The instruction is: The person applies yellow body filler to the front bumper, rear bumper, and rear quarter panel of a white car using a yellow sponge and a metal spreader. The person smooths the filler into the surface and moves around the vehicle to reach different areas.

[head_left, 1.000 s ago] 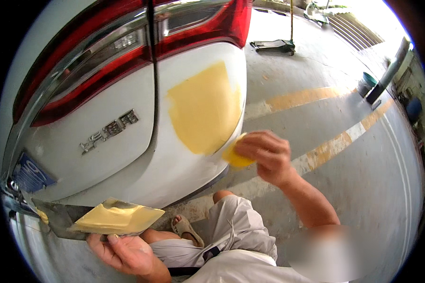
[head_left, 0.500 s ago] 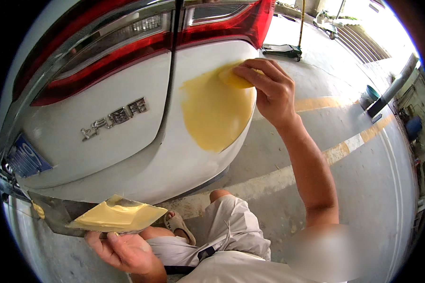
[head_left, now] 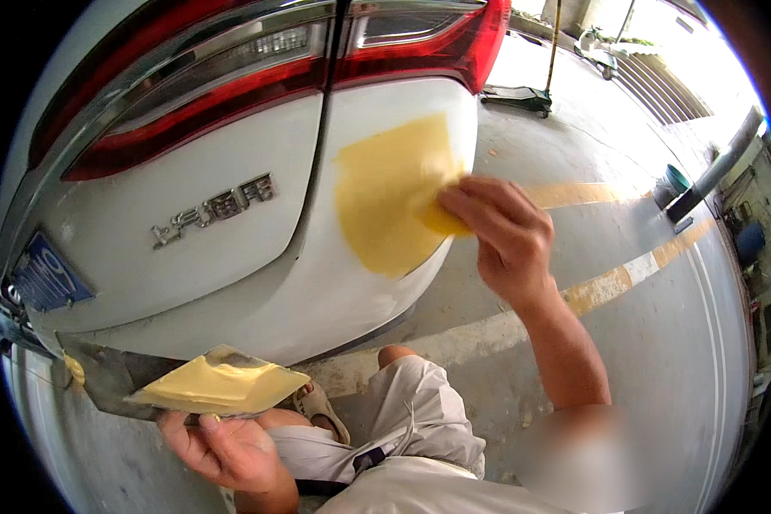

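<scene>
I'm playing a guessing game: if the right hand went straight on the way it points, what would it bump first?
The right hand points up and left, so its spreader would likely meet the yellow patch on the car first. It may be touching now; depth is unclear.

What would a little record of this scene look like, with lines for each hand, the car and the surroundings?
Left hand: holds a dark flat board bearing yellow paste
Right hand: pinches a yellow spreader
Spreader position: at the right side of the yellow patch
Car: white, rear corner; patch below the red tail light
Surroundings: grey floor, teal bucket, parked scooter
</scene>
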Action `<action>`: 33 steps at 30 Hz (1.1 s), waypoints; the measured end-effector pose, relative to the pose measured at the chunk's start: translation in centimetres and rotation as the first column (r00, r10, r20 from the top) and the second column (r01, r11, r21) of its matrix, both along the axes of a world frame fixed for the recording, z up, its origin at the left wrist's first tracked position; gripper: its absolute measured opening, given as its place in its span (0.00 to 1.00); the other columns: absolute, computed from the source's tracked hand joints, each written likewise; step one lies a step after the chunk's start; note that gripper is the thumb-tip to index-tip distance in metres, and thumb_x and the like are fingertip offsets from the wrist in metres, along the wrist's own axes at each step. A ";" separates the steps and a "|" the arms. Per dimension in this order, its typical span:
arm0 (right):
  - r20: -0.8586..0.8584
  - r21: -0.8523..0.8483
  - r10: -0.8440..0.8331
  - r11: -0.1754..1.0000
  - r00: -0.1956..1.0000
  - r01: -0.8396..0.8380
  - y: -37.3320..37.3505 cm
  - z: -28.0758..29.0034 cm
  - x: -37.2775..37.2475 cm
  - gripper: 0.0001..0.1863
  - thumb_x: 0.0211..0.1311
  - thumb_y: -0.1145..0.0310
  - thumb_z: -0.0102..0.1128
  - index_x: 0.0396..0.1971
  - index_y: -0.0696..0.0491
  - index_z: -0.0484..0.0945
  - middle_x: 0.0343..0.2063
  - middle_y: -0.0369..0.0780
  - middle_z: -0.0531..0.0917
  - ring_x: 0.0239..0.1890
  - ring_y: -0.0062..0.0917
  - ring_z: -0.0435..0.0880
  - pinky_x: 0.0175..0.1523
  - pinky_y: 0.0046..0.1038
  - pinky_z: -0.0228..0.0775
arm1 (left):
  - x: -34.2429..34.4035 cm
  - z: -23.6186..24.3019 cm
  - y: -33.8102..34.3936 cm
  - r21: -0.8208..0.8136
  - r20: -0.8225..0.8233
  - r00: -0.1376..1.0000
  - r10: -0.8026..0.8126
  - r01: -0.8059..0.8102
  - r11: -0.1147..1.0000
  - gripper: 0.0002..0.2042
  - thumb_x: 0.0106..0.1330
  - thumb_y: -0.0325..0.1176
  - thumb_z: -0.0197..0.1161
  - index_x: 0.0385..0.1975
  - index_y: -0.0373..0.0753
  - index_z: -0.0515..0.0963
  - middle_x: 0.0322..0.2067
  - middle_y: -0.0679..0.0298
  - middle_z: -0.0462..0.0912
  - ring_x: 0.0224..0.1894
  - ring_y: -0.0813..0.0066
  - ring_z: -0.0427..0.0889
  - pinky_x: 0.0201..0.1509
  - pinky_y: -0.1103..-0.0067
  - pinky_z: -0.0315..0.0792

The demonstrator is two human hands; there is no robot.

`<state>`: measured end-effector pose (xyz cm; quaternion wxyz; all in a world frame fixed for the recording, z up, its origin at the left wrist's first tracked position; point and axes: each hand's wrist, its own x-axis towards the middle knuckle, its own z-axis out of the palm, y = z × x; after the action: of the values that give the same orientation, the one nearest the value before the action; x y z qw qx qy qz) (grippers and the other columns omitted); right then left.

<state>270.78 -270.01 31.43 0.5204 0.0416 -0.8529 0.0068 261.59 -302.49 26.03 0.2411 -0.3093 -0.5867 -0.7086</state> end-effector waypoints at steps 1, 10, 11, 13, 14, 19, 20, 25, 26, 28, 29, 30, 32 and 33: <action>-0.020 0.047 0.001 0.999 1.000 0.000 0.6 0.4 -1.5 0.23 0.32 0.80 0.57 0.36 0.49 0.83 0.33 0.36 0.81 0.36 0.31 0.81 0.37 0.29 0.77 | 0.1 0.0 0.3 0.004 0.004 1.000 -0.007 0.007 1.000 0.16 0.67 0.28 0.45 0.50 0.24 0.64 0.48 0.48 0.70 0.50 0.63 0.73 0.55 0.74 0.67; -0.133 0.140 -0.086 0.985 0.987 0.104 -0.1 0.2 -6.7 0.23 0.33 0.78 0.58 0.36 0.44 0.83 0.34 0.30 0.79 0.38 0.28 0.79 0.38 0.28 0.76 | 0.1 0.5 -0.1 -0.017 0.020 0.999 0.033 -0.032 0.999 0.16 0.68 0.29 0.44 0.50 0.25 0.63 0.48 0.48 0.70 0.49 0.63 0.72 0.54 0.74 0.67; -0.114 0.137 -0.105 0.983 0.988 0.121 -0.3 0.0 -6.1 0.23 0.33 0.77 0.58 0.36 0.44 0.83 0.34 0.30 0.79 0.38 0.28 0.79 0.37 0.28 0.76 | 0.1 0.3 -0.1 -0.007 0.036 0.999 0.022 -0.022 1.000 0.16 0.68 0.29 0.44 0.51 0.25 0.63 0.48 0.48 0.70 0.49 0.63 0.73 0.55 0.74 0.67; 0.006 0.063 -0.096 0.993 0.995 0.095 -1.6 -1.3 -4.6 0.22 0.33 0.75 0.59 0.36 0.45 0.83 0.34 0.30 0.79 0.37 0.28 0.79 0.37 0.28 0.77 | -0.2 -0.2 -0.6 -0.006 0.047 0.999 0.002 -0.002 1.000 0.16 0.68 0.29 0.44 0.51 0.25 0.62 0.48 0.48 0.69 0.49 0.63 0.73 0.55 0.74 0.67; 0.061 0.026 -0.082 0.996 0.995 0.081 -2.7 -1.9 -3.9 0.21 0.34 0.74 0.59 0.36 0.46 0.83 0.34 0.31 0.79 0.37 0.28 0.79 0.36 0.28 0.77 | -0.3 -0.2 -0.8 -0.011 0.037 0.999 0.007 -0.006 1.000 0.17 0.68 0.29 0.44 0.51 0.25 0.62 0.48 0.48 0.69 0.50 0.63 0.73 0.55 0.74 0.67; 0.239 -0.023 -0.030 0.999 0.970 0.036 -5.7 -3.6 1.7 0.22 0.30 0.72 0.61 0.34 0.50 0.83 0.34 0.35 0.80 0.37 0.29 0.80 0.37 0.27 0.77 | -0.3 0.2 -0.7 -0.002 0.003 1.000 0.019 -0.019 1.000 0.17 0.68 0.28 0.44 0.52 0.24 0.62 0.49 0.48 0.69 0.51 0.62 0.73 0.56 0.73 0.67; 0.248 -0.026 -0.004 1.000 0.969 0.011 -5.9 -3.9 2.3 0.22 0.29 0.71 0.60 0.34 0.51 0.83 0.33 0.34 0.81 0.37 0.28 0.81 0.36 0.27 0.77 | -0.3 0.3 -0.8 0.004 0.006 1.000 0.010 -0.010 1.000 0.17 0.67 0.28 0.44 0.52 0.24 0.62 0.49 0.48 0.69 0.51 0.62 0.73 0.56 0.73 0.67; 0.153 0.002 0.018 1.000 0.988 -0.019 -4.8 0.1 0.2 0.21 0.28 0.77 0.59 0.32 0.52 0.83 0.31 0.36 0.81 0.33 0.30 0.81 0.33 0.27 0.77 | -0.1 0.9 -0.7 -0.018 0.021 1.000 0.004 -0.004 1.000 0.17 0.67 0.28 0.44 0.52 0.24 0.62 0.50 0.47 0.69 0.51 0.61 0.72 0.56 0.72 0.68; 0.126 0.003 0.036 0.999 0.991 -0.037 -4.0 0.9 -1.4 0.21 0.29 0.79 0.59 0.33 0.51 0.83 0.31 0.35 0.81 0.34 0.30 0.81 0.33 0.28 0.76 | 0.0 0.9 -0.7 -0.024 0.025 1.000 -0.002 0.003 1.000 0.17 0.67 0.28 0.44 0.52 0.24 0.62 0.50 0.47 0.69 0.51 0.60 0.72 0.56 0.72 0.68; -0.004 0.103 0.006 0.995 1.000 -0.006 -2.6 2.0 -4.7 0.23 0.31 0.80 0.58 0.35 0.49 0.82 0.33 0.33 0.81 0.36 0.29 0.79 0.37 0.29 0.75 | 0.0 0.9 -0.7 -0.018 0.034 0.999 -0.022 0.023 1.000 0.17 0.67 0.27 0.44 0.52 0.24 0.62 0.50 0.47 0.68 0.51 0.60 0.72 0.56 0.71 0.68; -0.053 0.148 -0.006 0.989 0.999 0.014 -2.1 2.6 -5.9 0.23 0.32 0.79 0.58 0.36 0.49 0.82 0.35 0.32 0.81 0.37 0.29 0.78 0.40 0.29 0.74 | 0.0 0.9 -0.6 -0.001 0.038 0.999 -0.036 0.036 0.999 0.17 0.67 0.27 0.44 0.52 0.24 0.62 0.50 0.47 0.68 0.52 0.60 0.72 0.56 0.71 0.68; -0.070 0.173 -0.016 0.985 0.997 0.028 -1.9 2.7 -7.0 0.23 0.32 0.79 0.58 0.37 0.49 0.82 0.36 0.32 0.81 0.38 0.29 0.78 0.42 0.29 0.72 | 0.0 0.9 -0.7 0.011 0.042 0.998 -0.046 0.046 0.999 0.17 0.67 0.27 0.44 0.52 0.24 0.62 0.50 0.47 0.68 0.52 0.60 0.72 0.56 0.71 0.67; -0.066 0.174 -0.037 0.984 0.997 0.048 -2.0 2.1 -7.6 0.21 0.34 0.77 0.59 0.36 0.49 0.81 0.36 0.32 0.81 0.39 0.28 0.78 0.45 0.30 0.70 | 0.1 1.0 -0.6 0.025 0.053 0.998 -0.041 0.039 0.999 0.17 0.67 0.28 0.44 0.51 0.24 0.62 0.51 0.46 0.68 0.52 0.60 0.71 0.57 0.71 0.67; -0.043 0.150 -0.048 0.987 0.998 0.054 -2.3 1.5 -7.4 0.20 0.35 0.76 0.59 0.36 0.49 0.81 0.36 0.32 0.81 0.39 0.28 0.78 0.46 0.30 0.69 | 0.0 0.9 -0.6 0.025 0.061 0.998 -0.032 0.030 0.999 0.17 0.67 0.28 0.44 0.51 0.24 0.62 0.51 0.46 0.68 0.53 0.59 0.71 0.57 0.70 0.66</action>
<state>263.35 -272.35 32.97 0.5325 0.0593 -0.8412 -0.0721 261.60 -303.09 26.94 0.2158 -0.2935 -0.5802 -0.7284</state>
